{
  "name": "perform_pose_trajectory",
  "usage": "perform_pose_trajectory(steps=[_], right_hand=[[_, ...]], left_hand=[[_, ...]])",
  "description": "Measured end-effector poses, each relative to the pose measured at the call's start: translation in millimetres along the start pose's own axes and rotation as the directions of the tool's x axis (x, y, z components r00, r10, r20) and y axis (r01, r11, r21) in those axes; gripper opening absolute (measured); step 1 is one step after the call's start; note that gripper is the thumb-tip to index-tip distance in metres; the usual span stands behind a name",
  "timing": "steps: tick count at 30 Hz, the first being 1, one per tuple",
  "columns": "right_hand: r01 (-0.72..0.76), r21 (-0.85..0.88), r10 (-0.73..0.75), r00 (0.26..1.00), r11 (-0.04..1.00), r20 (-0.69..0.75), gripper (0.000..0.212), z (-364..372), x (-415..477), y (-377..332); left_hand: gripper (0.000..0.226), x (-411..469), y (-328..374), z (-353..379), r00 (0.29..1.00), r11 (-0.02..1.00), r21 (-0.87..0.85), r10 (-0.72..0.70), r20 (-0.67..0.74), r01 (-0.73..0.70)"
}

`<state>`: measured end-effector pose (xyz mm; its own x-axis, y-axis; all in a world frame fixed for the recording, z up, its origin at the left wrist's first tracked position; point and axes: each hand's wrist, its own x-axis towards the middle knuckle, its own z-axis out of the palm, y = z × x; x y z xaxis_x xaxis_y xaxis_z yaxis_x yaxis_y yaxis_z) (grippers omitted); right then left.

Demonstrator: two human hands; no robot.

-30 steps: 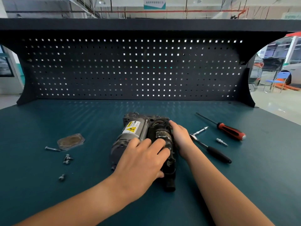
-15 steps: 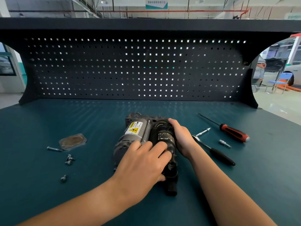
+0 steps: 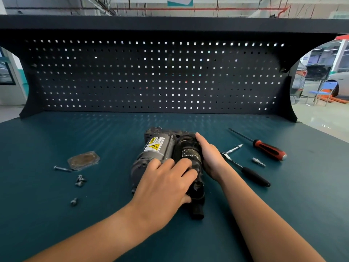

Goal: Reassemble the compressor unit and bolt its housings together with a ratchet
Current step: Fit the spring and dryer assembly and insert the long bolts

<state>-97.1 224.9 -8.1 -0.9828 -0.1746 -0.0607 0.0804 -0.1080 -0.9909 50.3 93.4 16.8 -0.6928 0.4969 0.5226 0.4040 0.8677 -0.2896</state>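
A person's two bare arms reach forward over a dark teal counter [image 3: 56, 214] backed by a black pegboard [image 3: 151, 76]. At the centre of the counter lies the compressor unit [image 3: 160, 148], resting on its side: a grey metal cylinder with a yellow warning label on the left, joined to a black housing on the right, with a black stub pointing toward the viewer. The left hand [image 3: 164, 184] lies on top of the near half of the unit, fingers curled over the black housing and thumb tucked against its near side, gripping it. The right hand [image 3: 211, 157] presses flat against the right flank of the housing, fingers straight and pointing away from the viewer. Just right of that hand lies a ratchet [image 3: 245, 170] with a black handle, and near it a short silver extension [image 3: 234, 148], a small silver bit [image 3: 258, 162], and a screwdriver [image 3: 264, 146] with a red and black handle. Well to the left of the unit lie a flat oval cover plate [image 3: 83, 160], one long bolt [image 3: 61, 168], and several short bolts [image 3: 80, 181] loose on the counter.
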Motion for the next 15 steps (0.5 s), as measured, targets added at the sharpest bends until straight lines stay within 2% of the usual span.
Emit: perform_pose_trajectory(steps=[6,11,13,15], right_hand=[[-0.003,-0.013,0.003,1.0,1.0,0.018,0.054,2.2,1.7,1.8],[-0.013,0.05,0.011,0.999,0.999,0.042,0.048,0.8,0.0,0.3],[-0.025,0.047,0.026,1.0,0.999,-0.018,0.05,2.9,-2.5,-0.4],[-0.009,0.014,0.011,0.987,1.0,-0.159,0.05,9.0,-4.5,0.0]], left_hand=[[0.052,3.5,-5.8,-2.6,0.997,0.997,0.052,0.061,0.037,-0.062],[0.052,7.5,-10.4,-0.4,0.998,0.997,0.045,0.06,0.025,-0.061],[0.053,8.2,-10.6,1.0,0.998,0.998,0.024,0.054,0.019,-0.054],[0.054,7.3,-10.9,1.8,0.999,0.999,0.009,0.052,0.014,-0.052]])
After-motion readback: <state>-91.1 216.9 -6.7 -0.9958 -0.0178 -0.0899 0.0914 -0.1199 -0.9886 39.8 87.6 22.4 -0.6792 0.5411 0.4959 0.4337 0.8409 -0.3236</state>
